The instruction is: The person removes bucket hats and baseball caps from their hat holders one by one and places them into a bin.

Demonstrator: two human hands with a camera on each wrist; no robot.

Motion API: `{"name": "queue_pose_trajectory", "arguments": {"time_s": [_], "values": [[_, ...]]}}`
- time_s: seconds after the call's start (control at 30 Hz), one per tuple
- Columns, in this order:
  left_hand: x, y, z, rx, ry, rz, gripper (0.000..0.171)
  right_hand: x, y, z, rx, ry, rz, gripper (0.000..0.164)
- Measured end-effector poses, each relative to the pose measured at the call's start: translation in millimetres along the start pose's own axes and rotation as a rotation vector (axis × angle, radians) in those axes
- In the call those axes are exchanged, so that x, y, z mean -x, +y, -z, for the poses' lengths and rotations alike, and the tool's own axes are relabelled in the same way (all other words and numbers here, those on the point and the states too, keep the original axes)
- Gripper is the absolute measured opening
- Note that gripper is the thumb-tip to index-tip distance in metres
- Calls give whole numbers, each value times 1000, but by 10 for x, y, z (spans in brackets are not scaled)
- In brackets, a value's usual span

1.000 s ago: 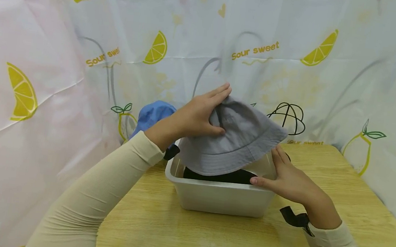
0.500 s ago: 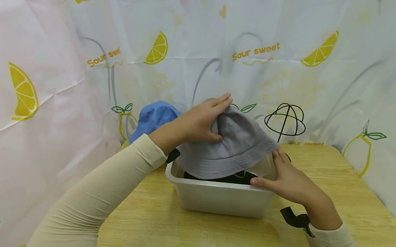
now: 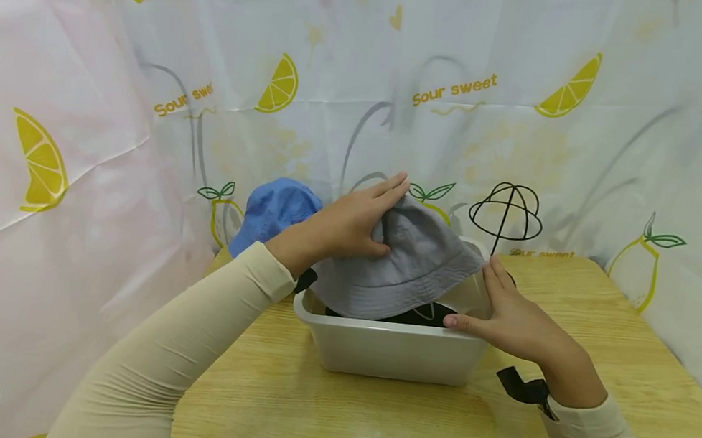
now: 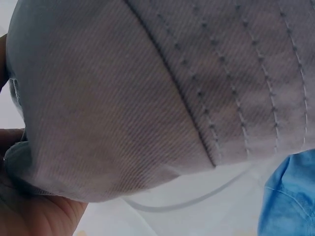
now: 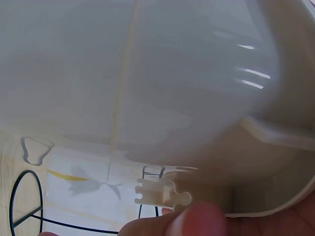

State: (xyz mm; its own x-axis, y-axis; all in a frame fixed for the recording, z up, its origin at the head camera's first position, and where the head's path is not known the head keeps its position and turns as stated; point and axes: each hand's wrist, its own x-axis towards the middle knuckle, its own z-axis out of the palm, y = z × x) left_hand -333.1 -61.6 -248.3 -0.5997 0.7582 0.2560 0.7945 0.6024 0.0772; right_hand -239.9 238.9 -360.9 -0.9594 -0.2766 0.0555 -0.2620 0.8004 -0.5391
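Note:
A grey bucket hat (image 3: 415,255) hangs tilted over a white plastic bin (image 3: 397,354), its brim dipping just behind the front rim. My left hand (image 3: 350,222) pinches the hat's crown between thumb and fingers. Close up in the left wrist view, the hat's fabric (image 4: 108,98) and stitched brim fill most of the picture. At the bin's right front corner rests my right hand (image 3: 521,325), fingers extended along the side and thumb on the front rim. Something black (image 3: 418,315) with a pale line lies inside the bin, partly hidden by the grey hat.
Behind my left forearm is a blue bucket hat (image 3: 281,207). A black wire hat stand (image 3: 506,211) rises behind the bin on the right. All stands on a wooden table (image 3: 604,335) before a lemon-printed curtain (image 3: 345,38).
My left hand has lowered the grey hat towards the bin, shifting it slightly left, so more of the wire stand shows. The right hand has stayed in place.

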Motion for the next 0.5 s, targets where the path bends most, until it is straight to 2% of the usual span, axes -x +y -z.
{"name": "queue_pose_trajectory", "arguments": {"time_s": [0.5], "values": [[-41,24,-83,26,24,-8,107,-8,5,-2,-24,12,21,121]]}}
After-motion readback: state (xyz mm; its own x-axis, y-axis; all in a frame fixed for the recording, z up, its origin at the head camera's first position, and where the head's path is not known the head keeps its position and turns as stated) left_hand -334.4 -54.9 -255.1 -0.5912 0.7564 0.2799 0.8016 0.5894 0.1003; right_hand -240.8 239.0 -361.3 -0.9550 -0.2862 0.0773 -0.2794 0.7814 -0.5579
